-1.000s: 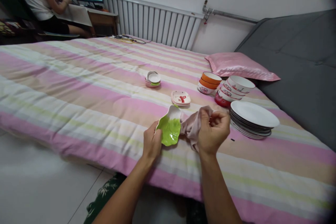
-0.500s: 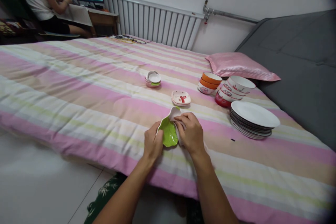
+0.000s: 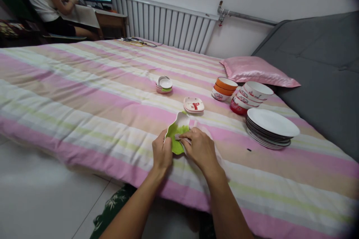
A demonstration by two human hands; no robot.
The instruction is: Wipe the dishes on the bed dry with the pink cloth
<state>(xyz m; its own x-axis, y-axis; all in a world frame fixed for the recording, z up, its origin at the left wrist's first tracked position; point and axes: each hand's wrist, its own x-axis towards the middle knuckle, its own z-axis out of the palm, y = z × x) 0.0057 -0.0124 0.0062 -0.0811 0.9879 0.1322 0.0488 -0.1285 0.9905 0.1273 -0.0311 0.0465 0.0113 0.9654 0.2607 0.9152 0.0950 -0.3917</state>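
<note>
A green and white leaf-shaped dish (image 3: 171, 131) is tilted up near the front edge of the bed. My left hand (image 3: 162, 152) grips its left rim, thumb on the inner face. Pinched in the fingers of my right hand (image 3: 200, 147) is a pale cloth (image 3: 209, 134), pressed against the green inside of the dish. Part of the cloth hangs behind that hand onto the bedspread. Just beyond the dish lie small square dishes (image 3: 193, 105), stacked, the top one with a red print.
Small round dishes (image 3: 165, 83) are piled farther back. To the right stand orange and white bowls (image 3: 224, 86), printed bowls (image 3: 249, 95) and a stack of plates (image 3: 272, 123). A pink pillow (image 3: 258, 70) lies behind them. A person (image 3: 42, 0) sits at a desk, back left.
My right hand has shifted left and down with the cloth, from the upper right of the dish to its middle. My left hand keeps its hold, moving slightly left.
</note>
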